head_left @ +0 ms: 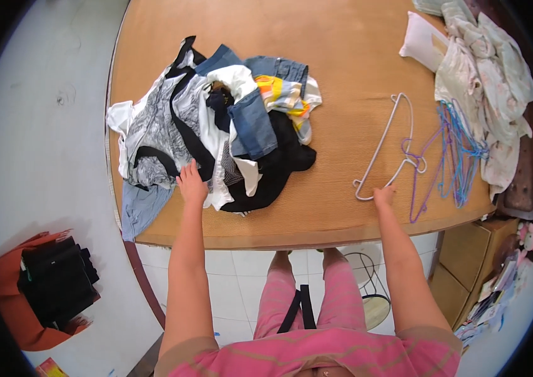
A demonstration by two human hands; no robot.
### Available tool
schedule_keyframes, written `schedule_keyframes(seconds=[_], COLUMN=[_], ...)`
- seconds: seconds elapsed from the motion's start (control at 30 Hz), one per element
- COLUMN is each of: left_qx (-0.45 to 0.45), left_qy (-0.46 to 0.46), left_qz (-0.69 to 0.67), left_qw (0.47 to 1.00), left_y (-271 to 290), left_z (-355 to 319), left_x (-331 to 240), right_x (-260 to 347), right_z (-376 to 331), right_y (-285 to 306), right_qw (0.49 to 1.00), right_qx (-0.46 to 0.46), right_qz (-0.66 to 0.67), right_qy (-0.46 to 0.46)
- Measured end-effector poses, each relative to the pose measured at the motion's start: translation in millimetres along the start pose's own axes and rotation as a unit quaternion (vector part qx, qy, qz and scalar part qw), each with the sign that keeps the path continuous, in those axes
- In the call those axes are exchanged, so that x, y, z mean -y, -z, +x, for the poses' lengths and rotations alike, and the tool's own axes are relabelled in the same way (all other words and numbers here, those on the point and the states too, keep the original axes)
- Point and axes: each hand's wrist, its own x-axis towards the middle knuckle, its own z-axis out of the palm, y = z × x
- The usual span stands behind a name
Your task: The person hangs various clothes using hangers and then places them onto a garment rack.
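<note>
A heap of clothes lies on the left half of the tan mat (354, 56). My left hand (191, 183) rests at its near edge, fingers stretched out on a grey-and-white patterned garment (153, 141) with black trim. Beside that garment are folded denim (254, 125), a black piece (285, 169) and a yellow-and-white striped piece (279, 93). On the right, my right hand (384, 196) is closed round the near corner of a white clothes hanger (376, 151), which lies on the mat. Just right of it is a purple hanger (414, 188).
Several blue hangers (461, 157) lie bunched at the right. Behind them are crumpled pale floral cloth (489, 75) and a small white pillow (423, 41). A red bag (15, 295) with black contents stands at lower left, and cardboard boxes (464, 257) at lower right.
</note>
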Motion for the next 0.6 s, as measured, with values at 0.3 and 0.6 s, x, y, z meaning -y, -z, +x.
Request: schedule_keyframes(seconds=[0.3, 0.6], left_qx=[0.229, 0.308], left_qy=[-0.082, -0.210], left_qz=[-0.114, -0.455], left_qw=[0.963, 0.808], left_y=[-42, 14], left_z=[-29, -235], left_x=[0, -139], right_x=[-88, -61], right_z=[59, 51], right_y=[-37, -58], right_qw=[0.992, 0.999], right_qx=[0.002, -0.011], right_qz=[0.111, 0.041], right_qy=[0.065, 0.014])
